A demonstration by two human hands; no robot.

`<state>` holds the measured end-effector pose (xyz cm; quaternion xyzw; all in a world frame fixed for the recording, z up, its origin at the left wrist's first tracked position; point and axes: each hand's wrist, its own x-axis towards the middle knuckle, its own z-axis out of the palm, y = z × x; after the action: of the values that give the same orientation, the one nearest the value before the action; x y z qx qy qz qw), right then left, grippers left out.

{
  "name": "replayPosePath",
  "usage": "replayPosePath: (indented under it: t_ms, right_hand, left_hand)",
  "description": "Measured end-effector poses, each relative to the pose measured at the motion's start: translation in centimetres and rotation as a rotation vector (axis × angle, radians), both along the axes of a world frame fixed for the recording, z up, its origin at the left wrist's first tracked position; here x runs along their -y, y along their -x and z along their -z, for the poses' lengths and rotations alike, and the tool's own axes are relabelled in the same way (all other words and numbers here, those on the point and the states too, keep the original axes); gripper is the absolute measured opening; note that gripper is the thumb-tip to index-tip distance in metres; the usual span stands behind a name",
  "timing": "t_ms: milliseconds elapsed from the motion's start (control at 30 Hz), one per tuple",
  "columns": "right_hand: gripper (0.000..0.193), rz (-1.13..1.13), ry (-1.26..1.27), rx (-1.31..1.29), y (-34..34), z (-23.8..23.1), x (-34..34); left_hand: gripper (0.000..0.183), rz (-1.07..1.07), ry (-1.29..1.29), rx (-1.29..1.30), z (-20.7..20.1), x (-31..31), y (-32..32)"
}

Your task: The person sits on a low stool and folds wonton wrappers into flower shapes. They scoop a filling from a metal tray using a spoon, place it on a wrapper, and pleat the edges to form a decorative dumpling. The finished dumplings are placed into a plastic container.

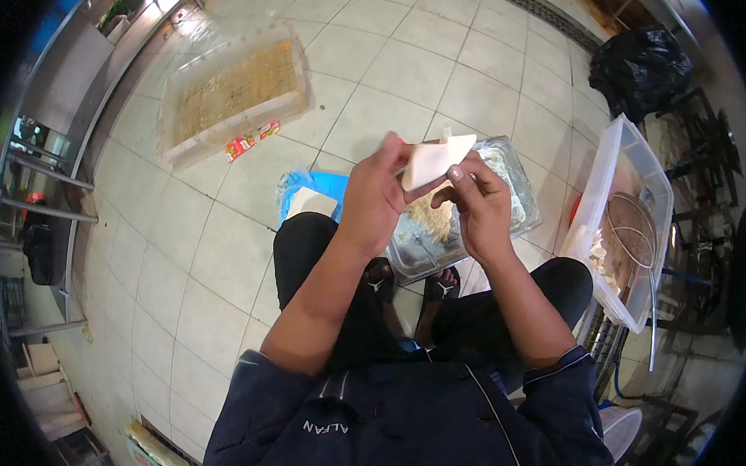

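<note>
A thin pale sheet, like a pastry wrapper (437, 163), is held folded between my hands, with a pointed corner toward the right. My left hand (373, 195) supports it from the left, fingers curled behind it. At its right side, my right hand (482, 203) pinches the lower edge between thumb and fingers. Beneath my hands, a clear rectangular tray (532, 213) sits on the floor with a crumbly yellowish filling (429, 220) and whitish stuff. Beside my left knee, square pale sheets (312, 204) lie on blue plastic (329, 185).
At right stands a tilted translucent tub (615, 143) with pale pieces (599, 252) and a round wire-rimmed item. A black plastic bag (640, 61) lies behind it. Far left is a plastic crate (164, 130) beside red packets (252, 141). Metal racks line the left side.
</note>
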<state>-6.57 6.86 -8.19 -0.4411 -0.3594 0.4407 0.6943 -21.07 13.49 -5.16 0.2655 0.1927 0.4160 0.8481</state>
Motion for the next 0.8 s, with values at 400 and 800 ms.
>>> replayPosePath:
  t_ms: [400, 800]
  right_hand:
    - [0.031, 0.263, -0.291, 0.777, 1.3, 0.8, 0.2]
    - [0.047, 0.339, -0.405, 1.071, 0.7, -0.8, 0.2]
  left_hand:
    - [0.029, -0.154, -0.009, -0.061, 2.5, 0.1, -0.8]
    - [0.029, -0.028, 0.051, 0.021, 1.9, 0.3, -0.4]
